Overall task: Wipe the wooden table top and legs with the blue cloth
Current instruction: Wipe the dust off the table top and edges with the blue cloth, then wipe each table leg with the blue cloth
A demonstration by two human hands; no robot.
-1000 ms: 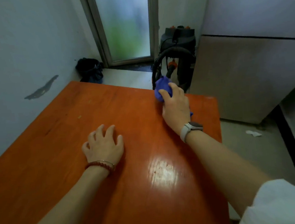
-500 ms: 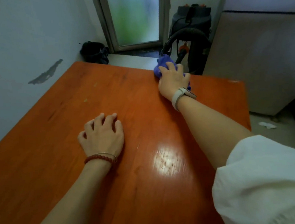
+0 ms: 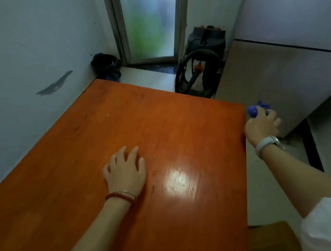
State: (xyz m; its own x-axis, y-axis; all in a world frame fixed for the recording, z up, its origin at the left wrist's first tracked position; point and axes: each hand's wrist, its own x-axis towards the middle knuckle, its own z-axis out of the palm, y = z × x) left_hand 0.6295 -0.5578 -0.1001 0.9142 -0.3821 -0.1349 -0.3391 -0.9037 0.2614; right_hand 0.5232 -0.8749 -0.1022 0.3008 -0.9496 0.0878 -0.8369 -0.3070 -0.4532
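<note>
The orange wooden table top (image 3: 160,125) fills the middle of the head view, its left side against the wall. My left hand (image 3: 125,171) rests on it near the centre, fingers spread and slightly bent, a red bead bracelet on the wrist. My right hand (image 3: 262,126) is off the table's right edge, near the far right corner, and grips the bunched blue cloth (image 3: 255,109), which sticks out above the fingers. A white watch band sits on that wrist. The table legs are hidden under the top.
A dark vacuum cleaner with a hose (image 3: 201,67) stands beyond the table's far edge. A black bag (image 3: 106,65) lies in the far left corner by the frosted glass door (image 3: 149,23). A large beige panel (image 3: 272,81) leans at the right. Pale floor runs along the right side.
My right hand has carried the blue cloth from the far edge of the table top to the right and off the table's right side. My left hand has stayed in place.
</note>
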